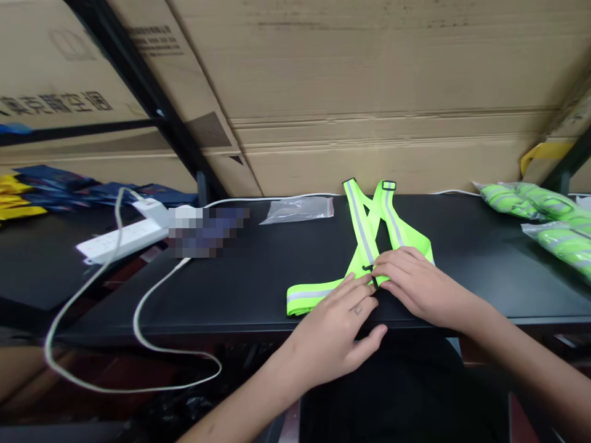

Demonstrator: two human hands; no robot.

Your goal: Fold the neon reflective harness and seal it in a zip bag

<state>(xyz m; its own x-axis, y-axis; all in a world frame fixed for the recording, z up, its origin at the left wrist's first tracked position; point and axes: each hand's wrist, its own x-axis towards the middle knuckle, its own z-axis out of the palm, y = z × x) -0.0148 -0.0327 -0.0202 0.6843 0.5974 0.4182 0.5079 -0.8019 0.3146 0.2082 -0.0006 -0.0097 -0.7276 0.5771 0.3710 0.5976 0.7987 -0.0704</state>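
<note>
A neon-green reflective vest (362, 224) made of elastic straps with grey stripes lies on the black table, its straps crossed and its waistband folded at the left. My left hand (339, 326) rests on the waistband, fingers stretched out and thumb spread away. From the right, my right hand (418, 283) closes over the vest beside a small black buckle (368, 267), with fingers bent and green strap showing between fingers and thumb. Both hands' fingertips nearly meet at the buckle. Part of the waistband is hidden beneath them. A black slider (388, 185) sits atop one strap.
An unfilled clear zip bag (300, 210) lies behind the vest. Bagged green vests (561, 224) lie at the right. A white power strip (124, 240) with a looping cable (138, 320) and a blurred-out object (207, 232) are left. Dark blue packets (60, 187) and cardboard (392, 74) stand behind.
</note>
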